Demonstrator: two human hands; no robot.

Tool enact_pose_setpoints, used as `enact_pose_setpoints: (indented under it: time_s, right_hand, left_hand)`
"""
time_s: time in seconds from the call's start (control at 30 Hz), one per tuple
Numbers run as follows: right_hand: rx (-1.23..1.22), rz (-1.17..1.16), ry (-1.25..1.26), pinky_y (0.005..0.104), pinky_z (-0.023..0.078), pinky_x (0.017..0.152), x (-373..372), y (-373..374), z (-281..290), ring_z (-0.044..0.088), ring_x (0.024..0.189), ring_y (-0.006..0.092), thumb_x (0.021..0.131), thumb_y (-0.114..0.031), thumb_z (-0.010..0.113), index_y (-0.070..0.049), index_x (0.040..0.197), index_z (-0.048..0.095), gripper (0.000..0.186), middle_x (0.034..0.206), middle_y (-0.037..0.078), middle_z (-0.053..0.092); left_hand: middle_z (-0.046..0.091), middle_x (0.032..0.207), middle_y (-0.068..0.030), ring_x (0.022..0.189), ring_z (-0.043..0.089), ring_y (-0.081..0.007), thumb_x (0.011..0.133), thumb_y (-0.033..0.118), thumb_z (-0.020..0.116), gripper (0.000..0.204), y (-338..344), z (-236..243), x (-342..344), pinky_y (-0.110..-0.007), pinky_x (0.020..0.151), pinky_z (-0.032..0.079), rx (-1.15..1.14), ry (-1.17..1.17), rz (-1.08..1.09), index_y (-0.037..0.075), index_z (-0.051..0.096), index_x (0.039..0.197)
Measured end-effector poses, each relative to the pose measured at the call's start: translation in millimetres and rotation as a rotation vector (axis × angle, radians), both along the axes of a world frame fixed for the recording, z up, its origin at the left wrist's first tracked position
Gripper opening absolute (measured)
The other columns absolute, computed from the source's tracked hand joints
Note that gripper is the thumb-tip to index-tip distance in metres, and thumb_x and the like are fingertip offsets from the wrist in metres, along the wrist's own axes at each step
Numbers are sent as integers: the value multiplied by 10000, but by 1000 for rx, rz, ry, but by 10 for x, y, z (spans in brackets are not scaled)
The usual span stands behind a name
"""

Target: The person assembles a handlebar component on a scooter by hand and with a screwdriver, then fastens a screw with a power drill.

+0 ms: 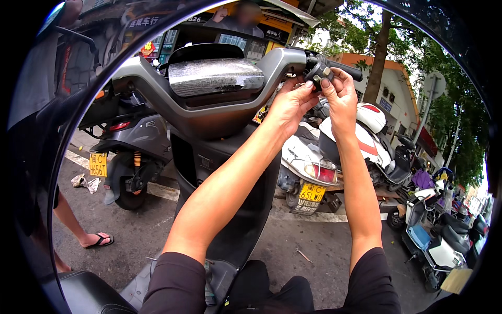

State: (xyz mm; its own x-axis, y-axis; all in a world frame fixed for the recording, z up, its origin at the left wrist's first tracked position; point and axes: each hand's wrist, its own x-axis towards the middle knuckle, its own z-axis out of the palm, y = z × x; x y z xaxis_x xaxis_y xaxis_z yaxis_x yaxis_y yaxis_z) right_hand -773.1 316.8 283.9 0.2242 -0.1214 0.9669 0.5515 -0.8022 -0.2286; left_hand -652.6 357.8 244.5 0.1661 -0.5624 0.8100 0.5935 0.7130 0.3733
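A grey scooter's handlebar cover (pixel 209 118) fills the upper middle, with a film-wrapped display (pixel 217 76) at its centre. At its right end sits a black switch housing (pixel 320 72) beside a black handlebar grip (pixel 351 70). My left hand (pixel 294 102) reaches up to the lower left side of the housing, its thumb pressed near the buttons and its fingers partly hidden behind. From the right, my right hand (pixel 341 94) pinches the same housing between thumb and curled fingers. Both hands are closed on it, almost touching each other.
Another scooter (pixel 136 146) stands beyond on the left, white ones (pixel 308 162) on the right. A wrench (pixel 304 255) lies on the pavement. A person's foot in a flip-flop (pixel 99 239) is at left. The scooter's black seat (pixel 91 293) is at lower left.
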Motion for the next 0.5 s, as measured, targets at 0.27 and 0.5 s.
enact_pose_setpoints:
  time_s: [0.27, 0.5]
  right_hand:
    - [-112, -298, -58, 254, 505, 759, -45, 111, 135, 642, 835, 103, 907, -190, 724, -5, 1192, 583, 367, 933, 70, 713]
    - [-119, -303, -68, 255, 497, 784, -48, 117, 77, 640, 883, 118, 931, -168, 691, -16, 1202, 561, 337, 986, 92, 704]
  left_hand:
    - [644, 1073, -55, 1012, 636, -197, 979, 162, 598, 204, 86, 65, -73, -351, 943, 520, 5, 34, 39, 50, 588, 1149]
    - [653, 1044, -51, 969, 650, -183, 980, 152, 582, 207, 176, 45, -62, -357, 880, 540, 99, 38, 106, 64, 580, 1168]
